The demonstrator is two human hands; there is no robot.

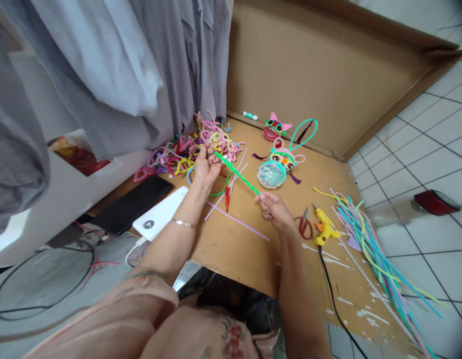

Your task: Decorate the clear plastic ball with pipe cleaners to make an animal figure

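A bright green pipe cleaner is stretched on a slant between my two hands, above the brown tabletop. My left hand pinches its upper end, close to the heap of curled pipe cleaners. Its lower end sits in my closed right hand, near the red-handled scissors. Beneath the green strand lie pale purple pipe cleaners and a red tassel. Farther back stands an animal-faced ornament with a shiny turquoise bowl-like piece in front of it.
A yellow glue gun with a black cord and a bundle of straight pipe cleaners lie at right. A white power bank and black phone lie at left. Cardboard walls the back, beside a glue stick and red-green figure.
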